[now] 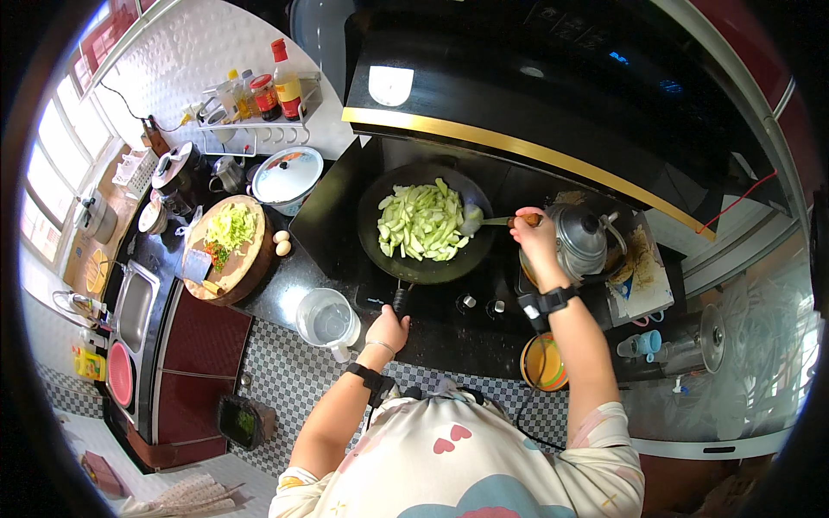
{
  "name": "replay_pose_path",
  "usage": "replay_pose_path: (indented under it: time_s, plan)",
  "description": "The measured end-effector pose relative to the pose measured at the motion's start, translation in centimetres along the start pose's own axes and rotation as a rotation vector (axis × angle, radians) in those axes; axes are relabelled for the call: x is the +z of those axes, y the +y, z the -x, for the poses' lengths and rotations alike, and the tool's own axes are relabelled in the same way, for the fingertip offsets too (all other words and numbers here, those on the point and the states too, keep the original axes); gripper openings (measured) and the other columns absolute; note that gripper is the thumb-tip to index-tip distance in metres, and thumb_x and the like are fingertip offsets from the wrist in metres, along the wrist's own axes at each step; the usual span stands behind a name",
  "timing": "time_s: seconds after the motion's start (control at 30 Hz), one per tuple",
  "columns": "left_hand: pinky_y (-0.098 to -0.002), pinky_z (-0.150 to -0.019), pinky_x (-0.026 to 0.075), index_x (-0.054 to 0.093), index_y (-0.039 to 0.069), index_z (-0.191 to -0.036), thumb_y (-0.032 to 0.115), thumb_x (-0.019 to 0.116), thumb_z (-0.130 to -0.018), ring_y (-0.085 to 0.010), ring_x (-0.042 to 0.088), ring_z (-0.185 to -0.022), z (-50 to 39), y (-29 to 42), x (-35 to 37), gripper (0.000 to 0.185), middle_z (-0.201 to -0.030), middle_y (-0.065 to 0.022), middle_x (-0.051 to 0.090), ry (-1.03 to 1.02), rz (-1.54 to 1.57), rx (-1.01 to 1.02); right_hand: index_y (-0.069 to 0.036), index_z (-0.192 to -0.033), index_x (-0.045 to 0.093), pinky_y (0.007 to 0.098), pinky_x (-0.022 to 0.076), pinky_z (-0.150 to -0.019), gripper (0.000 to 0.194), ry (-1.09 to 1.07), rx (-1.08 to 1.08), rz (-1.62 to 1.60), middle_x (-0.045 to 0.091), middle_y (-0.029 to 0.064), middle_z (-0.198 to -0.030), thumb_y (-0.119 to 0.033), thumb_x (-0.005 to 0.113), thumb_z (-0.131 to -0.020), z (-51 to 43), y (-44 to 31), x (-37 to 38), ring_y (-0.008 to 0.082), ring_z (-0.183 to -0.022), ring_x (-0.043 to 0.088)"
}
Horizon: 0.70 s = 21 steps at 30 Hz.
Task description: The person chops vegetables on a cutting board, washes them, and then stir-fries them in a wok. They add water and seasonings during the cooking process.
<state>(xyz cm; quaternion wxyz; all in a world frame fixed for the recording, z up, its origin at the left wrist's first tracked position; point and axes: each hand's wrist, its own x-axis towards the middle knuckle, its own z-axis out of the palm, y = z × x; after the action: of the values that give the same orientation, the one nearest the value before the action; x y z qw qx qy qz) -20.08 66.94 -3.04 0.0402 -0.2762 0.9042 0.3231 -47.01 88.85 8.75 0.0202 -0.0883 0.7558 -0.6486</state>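
A dark wok (427,272) stands on the black stove, holding a heap of pale green vegetable slices (421,220). Its handle (401,302) points towards me, and my left hand (388,329) is closed around it. With my right hand (536,239) I grip the wooden handle of a metal spatula (497,221). The spatula's blade (472,219) rests in the wok at the right edge of the slices. Close to my left hand is a clear plastic pitcher (328,318) at the counter's front edge. A metal kettle (578,241) sits just right of my right hand.
At left, a round wooden chopping board (241,270) carries shredded vegetable (231,225), chopped peppers (219,254) and a cleaver (196,264). Eggs (282,243) lie beside it. Behind is a lidded pot (287,176). The range hood (518,139) overhangs the stove. A striped bowl (543,364) is at front right.
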Motion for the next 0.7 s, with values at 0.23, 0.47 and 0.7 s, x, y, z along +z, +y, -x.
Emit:
replay_pose_path:
  time_s: [0.23, 0.47, 0.7]
  plan:
    - [-0.0523, -0.075, 0.053, 0.049, -0.006, -0.107, 0.035, 0.064, -0.094, -0.0479, 0.066, -0.086, -0.4, -0.1, 0.2, 0.045, -0.09, -0.0314, 0.068, 0.012, 0.036, 0.007, -0.006, -0.105, 0.067, 0.0271, 0.0531, -0.082, 0.017, -0.15, -0.01, -0.279, 0.069, 0.005, -0.102, -0.005, 0.067, -0.088, 2.0, 5.9, 6.1, 0.0154, -0.096, 0.067]
    - [-0.0524, -0.073, 0.053, 0.049, -0.005, -0.103, 0.036, 0.064, -0.094, -0.048, 0.066, -0.084, 0.1, 0.1, -0.2, 0.045, -0.087, -0.0314, 0.067, 0.003, 0.031, -0.025, -0.004, -0.096, 0.069, 0.038, 0.0543, -0.087, 0.013, -0.343, -0.602, 0.293, 0.067, 0.02, -0.109, -0.001, 0.066, -0.084, 8.6, -1.2, 5.1, 0.0369, -0.102, 0.067]
    - [-0.0509, -0.074, 0.055, 0.049, -0.003, -0.105, 0.037, 0.064, -0.092, -0.0452, 0.068, -0.084, 0.2, 0.0, -0.2, 0.045, -0.088, -0.0286, 0.069, 0.0, 0.018, -0.003, -0.002, -0.097, 0.067, 0.0316, 0.0537, -0.081, 0.013, -0.161, -0.602, 0.293, 0.069, 0.014, -0.103, 0.001, 0.065, -0.084, 5.2, -2.0, 5.8, 0.0254, -0.09, 0.069]
